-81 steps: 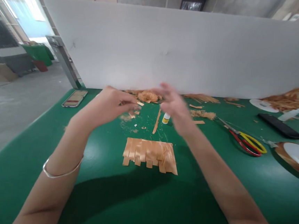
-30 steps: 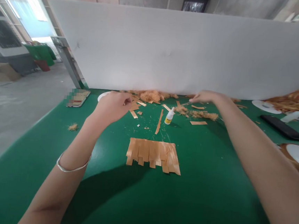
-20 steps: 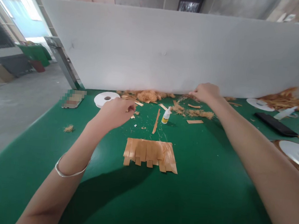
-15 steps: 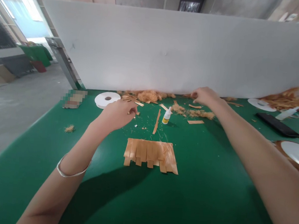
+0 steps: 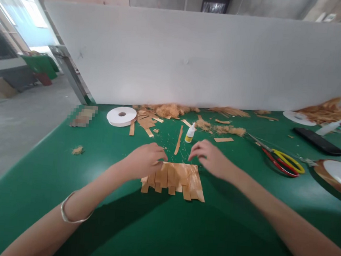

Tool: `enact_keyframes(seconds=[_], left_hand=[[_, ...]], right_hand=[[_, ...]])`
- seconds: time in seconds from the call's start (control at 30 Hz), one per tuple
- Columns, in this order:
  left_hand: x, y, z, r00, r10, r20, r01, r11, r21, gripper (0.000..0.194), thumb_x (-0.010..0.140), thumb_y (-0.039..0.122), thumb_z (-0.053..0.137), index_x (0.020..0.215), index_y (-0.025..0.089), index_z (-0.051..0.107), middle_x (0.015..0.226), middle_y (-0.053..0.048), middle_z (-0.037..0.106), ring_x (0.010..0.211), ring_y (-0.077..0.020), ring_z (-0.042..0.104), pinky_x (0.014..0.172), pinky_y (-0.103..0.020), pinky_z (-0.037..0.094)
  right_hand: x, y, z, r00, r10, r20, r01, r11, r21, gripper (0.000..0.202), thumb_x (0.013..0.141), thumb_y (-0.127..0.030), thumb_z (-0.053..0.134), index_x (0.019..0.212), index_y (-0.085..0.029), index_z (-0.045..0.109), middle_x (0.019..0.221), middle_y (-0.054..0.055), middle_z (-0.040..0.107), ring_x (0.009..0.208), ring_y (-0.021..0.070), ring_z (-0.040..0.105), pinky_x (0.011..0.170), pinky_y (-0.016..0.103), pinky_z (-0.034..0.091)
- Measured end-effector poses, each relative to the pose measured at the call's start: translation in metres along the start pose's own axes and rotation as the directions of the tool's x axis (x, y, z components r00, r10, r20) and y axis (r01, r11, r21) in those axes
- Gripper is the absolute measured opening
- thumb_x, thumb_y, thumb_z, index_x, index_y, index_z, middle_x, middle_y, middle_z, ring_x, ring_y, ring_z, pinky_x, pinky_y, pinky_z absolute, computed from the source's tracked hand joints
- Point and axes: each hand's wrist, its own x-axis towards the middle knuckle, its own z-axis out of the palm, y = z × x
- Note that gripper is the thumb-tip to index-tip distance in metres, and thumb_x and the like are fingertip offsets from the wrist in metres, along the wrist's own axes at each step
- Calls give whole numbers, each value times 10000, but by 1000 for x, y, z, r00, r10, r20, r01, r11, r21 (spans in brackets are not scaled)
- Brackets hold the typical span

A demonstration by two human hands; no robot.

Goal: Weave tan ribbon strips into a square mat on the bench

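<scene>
A panel of overlapping tan strips [image 5: 178, 178] lies on the green table [image 5: 137, 228], its lower edge uneven. My left hand [image 5: 146, 158] is over the panel's upper left corner, fingers curled; whether it pinches anything is too small to make out. Just above the panel's upper right corner is my right hand [image 5: 205, 155], fingers bent downward and somewhat apart, with nothing visible in them. A small white glue bottle with a yellow label [image 5: 190, 133] stands upright beyond my hands. Left of it, one narrow strip [image 5: 178, 140] lies lengthwise.
Red-and-yellow scissors [image 5: 284, 160] lie at right, beside a brown-and-white roll [image 5: 339, 176] and a black phone-like object [image 5: 318, 141]. A white roll [image 5: 121, 116], loose strips [image 5: 145, 120] and tan fibres [image 5: 170, 110] line the back, before a white board [image 5: 176, 57].
Both hands have come back from the rear of the table to the panel's upper edge. The scissors, the loose strips and a fibre bundle at the back are now uncovered.
</scene>
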Motion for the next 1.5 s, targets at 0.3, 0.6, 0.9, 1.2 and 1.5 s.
enact_keyframes(seconds=[0.3,0.6,0.9,1.2,1.5], left_hand=[[5,17,70,988,153,-21,-152,987,42,489,937,529,353,1336,274,474,1409,-140,410,1294,-359,345,999,-557,319],[3,15,70,989,140,-45,-141,989,-35,478,930,510,376,1333,277,487,1445,-145,375,1317,-380,303,1013,-580,268],[2,16,69,988,148,-46,-148,989,20,422,941,453,377,1252,230,555,1407,-154,422,1314,-360,306,1007,-554,261],[3,16,71,984,161,-81,-161,987,3,413,938,453,390,1234,225,565,1361,-141,475,1293,-357,335,1011,-550,239],[15,31,66,964,-142,-227,-11,827,-563,384,868,302,545,1223,213,426,1233,-123,551,1162,-261,497,914,-429,429]], right_hand=[[-20,-11,44,986,-165,2,165,984,-63,297,836,-43,500,603,-177,626,863,76,593,798,182,451,667,313,400],[-28,-13,35,971,-231,-66,222,968,-115,266,831,-56,482,714,-199,673,898,91,642,870,219,497,702,357,427],[-29,-28,26,966,-232,114,247,957,-151,257,803,-404,623,874,-165,685,912,96,654,890,236,519,761,378,402],[-28,-34,38,938,-341,69,342,866,-364,169,832,-187,508,753,-160,655,775,81,656,785,218,493,683,353,348],[-26,-25,40,979,-175,-107,154,971,-182,260,901,-202,464,753,-171,676,729,67,672,720,195,504,630,324,382]])
